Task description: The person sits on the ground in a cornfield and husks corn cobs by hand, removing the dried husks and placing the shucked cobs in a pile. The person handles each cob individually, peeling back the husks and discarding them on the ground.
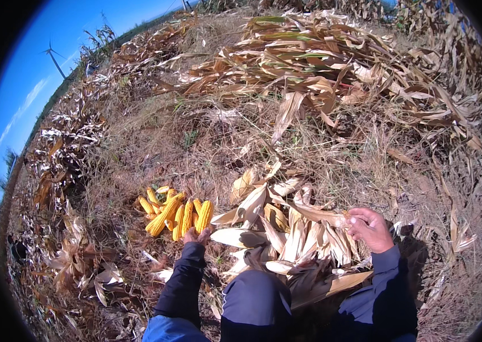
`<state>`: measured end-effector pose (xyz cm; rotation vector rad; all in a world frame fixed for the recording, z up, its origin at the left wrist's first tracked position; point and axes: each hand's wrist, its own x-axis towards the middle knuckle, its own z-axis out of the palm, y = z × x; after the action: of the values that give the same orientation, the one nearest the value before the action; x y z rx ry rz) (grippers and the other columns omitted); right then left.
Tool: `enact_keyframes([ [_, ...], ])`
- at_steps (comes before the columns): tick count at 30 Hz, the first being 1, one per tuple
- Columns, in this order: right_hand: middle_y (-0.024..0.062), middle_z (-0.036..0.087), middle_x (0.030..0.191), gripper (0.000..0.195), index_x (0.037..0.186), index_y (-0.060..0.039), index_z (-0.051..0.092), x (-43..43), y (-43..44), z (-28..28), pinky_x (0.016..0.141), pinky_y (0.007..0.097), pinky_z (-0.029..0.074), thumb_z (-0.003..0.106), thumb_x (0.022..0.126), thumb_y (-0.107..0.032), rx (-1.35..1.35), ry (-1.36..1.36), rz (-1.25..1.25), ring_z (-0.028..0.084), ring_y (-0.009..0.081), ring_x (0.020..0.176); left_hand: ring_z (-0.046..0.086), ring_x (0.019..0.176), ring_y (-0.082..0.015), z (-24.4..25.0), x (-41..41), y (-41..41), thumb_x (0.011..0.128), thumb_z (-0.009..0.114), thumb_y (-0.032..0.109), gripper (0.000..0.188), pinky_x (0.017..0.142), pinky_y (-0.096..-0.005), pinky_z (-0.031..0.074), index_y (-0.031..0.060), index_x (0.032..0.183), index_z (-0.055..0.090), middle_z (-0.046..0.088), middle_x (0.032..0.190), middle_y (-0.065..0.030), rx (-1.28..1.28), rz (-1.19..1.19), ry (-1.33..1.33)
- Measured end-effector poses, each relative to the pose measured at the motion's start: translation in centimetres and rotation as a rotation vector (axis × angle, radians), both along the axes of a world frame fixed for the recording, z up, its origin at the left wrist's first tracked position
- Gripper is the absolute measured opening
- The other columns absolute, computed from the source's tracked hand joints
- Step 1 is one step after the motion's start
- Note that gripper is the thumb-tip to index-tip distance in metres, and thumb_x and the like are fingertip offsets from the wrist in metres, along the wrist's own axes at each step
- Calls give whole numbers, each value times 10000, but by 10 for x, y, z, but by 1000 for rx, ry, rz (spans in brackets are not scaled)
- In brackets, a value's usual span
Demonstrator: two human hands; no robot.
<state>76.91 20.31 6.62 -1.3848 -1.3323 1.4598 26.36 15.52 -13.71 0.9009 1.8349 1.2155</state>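
Note:
My left hand [197,236] grips the lower end of a husked yellow corn cob [204,216] at the right edge of a small heap of bare cobs [165,216]. The cob points away from me, its kernels fully exposed. Over to the right, my right hand [368,229] has thumb and fingers pinched together on a dry corn husk [340,219], with a small brownish tuft at the fingertips. Between my hands lies a pile of pale dry husks [296,246]. Several ears still wrapped in husk [251,205] are among them, and yellow kernels show in one partly opened ear [276,217].
My bent knee [258,295] is close behind the husk pile. Beyond, a large stack of cut corn stalks [309,60] lies across dry grass [151,132]. Loose husks [74,260] litter the ground at left. A wind turbine [55,60] stands in the distance.

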Motion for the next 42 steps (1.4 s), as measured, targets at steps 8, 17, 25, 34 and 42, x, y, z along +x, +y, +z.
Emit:
enact_keyframes([
  [8, 96, 652, 928, 299, 1137, 13, 578, -15, 3, 2, 562, 209, 485, 625, 910, -177, 10, 20, -38, 629, 110, 703, 619, 820, -371, 1, -34, -5, 776, 657, 199, 175, 725, -437, 494, 68, 890, 645, 639, 832, -167, -97, 69, 742],
  [17, 132, 648, 984, 333, 1182, 49, 522, -9, -13, 15, 616, 236, 534, 589, 923, -150, 21, 1, -135, 642, 144, 731, 399, 1294, -279, -53, 105, 41, 850, 522, 260, 482, 973, -608, 348, 242, 1329, 467, 448, 1385, -20, -587, -871, 1006],
  [25, 100, 652, 907, 269, 1132, 15, 575, 27, -45, 26, 576, 250, 521, 586, 893, -109, -31, -72, -334, 649, 149, 693, 383, 1296, -265, -110, 95, 50, 954, 374, 296, 383, 1004, -682, 249, 250, 1318, 484, 453, 1370, 11, -576, -830, 1066],
  [34, 126, 662, 984, 352, 1162, 16, 563, 19, -21, -2, 662, 261, 523, 663, 863, -141, -10, -114, -103, 649, 145, 837, 585, 1044, -301, 9, 68, 55, 711, 731, 304, 504, 891, -493, 444, 158, 1168, 576, 608, 1111, -85, -20, -458, 851],
  [42, 242, 422, 1361, 990, 1468, -132, 215, -50, 2, -21, 1026, 556, 334, 800, 728, -435, 132, -142, 308, 393, 413, 1281, 617, 733, -107, 128, 138, 78, 786, 780, 163, 209, 664, -251, 489, -5, 876, 693, 690, 807, -58, 264, -797, -279],
])
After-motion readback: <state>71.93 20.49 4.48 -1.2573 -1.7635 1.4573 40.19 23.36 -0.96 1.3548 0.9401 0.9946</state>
